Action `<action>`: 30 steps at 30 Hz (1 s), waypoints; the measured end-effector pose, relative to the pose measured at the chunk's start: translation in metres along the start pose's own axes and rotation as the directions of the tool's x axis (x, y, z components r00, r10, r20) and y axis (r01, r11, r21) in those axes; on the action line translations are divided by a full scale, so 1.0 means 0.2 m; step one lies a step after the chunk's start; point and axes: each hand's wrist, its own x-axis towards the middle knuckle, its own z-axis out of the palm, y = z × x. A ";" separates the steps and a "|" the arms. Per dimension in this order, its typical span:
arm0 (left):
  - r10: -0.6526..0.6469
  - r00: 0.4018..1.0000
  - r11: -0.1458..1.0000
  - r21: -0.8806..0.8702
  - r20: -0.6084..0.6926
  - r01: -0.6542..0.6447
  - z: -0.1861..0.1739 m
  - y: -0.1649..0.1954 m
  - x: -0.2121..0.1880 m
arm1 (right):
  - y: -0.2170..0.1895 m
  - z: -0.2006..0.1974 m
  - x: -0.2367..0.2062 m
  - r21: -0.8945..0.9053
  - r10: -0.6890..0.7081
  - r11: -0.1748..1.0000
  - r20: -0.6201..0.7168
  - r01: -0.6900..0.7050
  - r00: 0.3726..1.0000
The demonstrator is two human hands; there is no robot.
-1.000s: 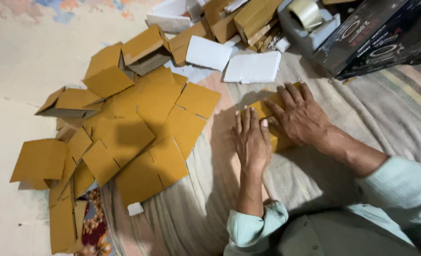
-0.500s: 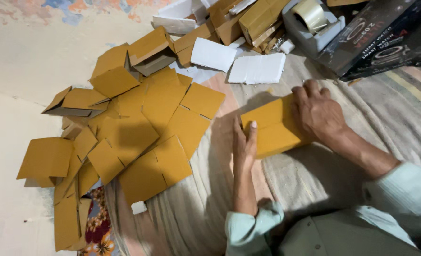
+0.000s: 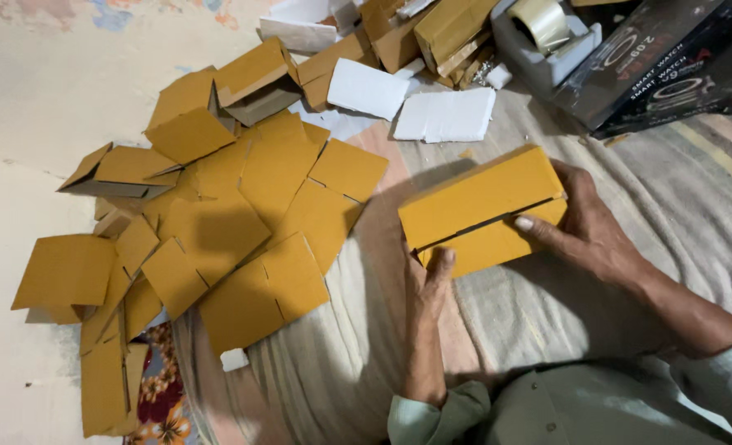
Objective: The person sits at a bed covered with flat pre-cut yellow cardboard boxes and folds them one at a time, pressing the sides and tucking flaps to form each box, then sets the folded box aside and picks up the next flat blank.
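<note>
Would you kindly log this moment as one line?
left hand: steadies yellow cardboard box | right hand: presses its flaps | flat yellow cardboard blanks: piled leftward

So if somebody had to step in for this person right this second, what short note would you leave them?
Left hand: braces the near left end of the yellow cardboard box, thumb on its edge.
Right hand: wraps the box's right end, a finger pressing the top flaps.
The box is folded into shape and held just above the striped cloth; a dark seam shows where the flaps meet, untaped.
Flat box blanks lie heaped to the left, a few folded boxes beyond them, a tape dispenser at the far right.
Done: this box formed. Left: seam not sealed; many blanks still flat.
</note>
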 end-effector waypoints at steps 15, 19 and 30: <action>-0.186 0.967 0.979 -0.121 -0.173 0.167 0.03 -0.02 0.11 | 0.09 0.05 0.09 -0.182 0.359 0.911 -0.098 -0.371 0.928; -0.213 0.972 0.972 -0.127 -0.104 0.200 0.01 0.00 0.14 | 0.05 0.03 0.18 -0.237 0.442 0.868 -0.033 -0.436 0.897; 0.450 0.867 0.600 0.648 0.211 -0.469 -0.12 0.03 0.20 | 0.08 -0.13 0.34 -0.278 -0.375 0.853 0.260 0.441 0.890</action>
